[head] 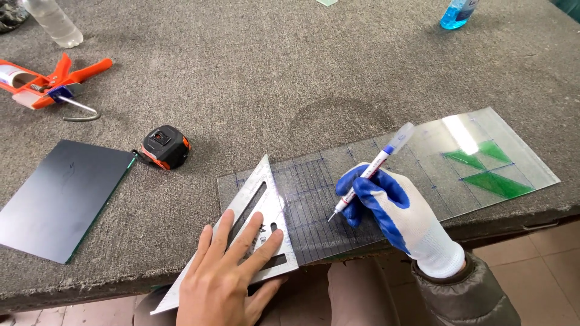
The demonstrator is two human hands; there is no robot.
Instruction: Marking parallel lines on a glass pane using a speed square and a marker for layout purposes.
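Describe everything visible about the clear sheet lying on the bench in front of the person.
The clear sheet is a long, thin rectangle, glass-like, lying flat on the grey felt-like bench top near its front edge. Blue ruled lines cross much of it, densest at the middle; three green triangles sit near its far right end. A metal triangular square overlaps its left end, pressed down by the bare left hand. The gloved right hand rests on it, holding a marker tip-down against the surface.

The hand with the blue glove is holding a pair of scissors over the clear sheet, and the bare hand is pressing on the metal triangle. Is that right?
Not quite. In the head view, the gloved right hand holds a pen, not scissors, with its tip down on the clear sheet. The rest is right: the bare left hand presses on the metal triangle.
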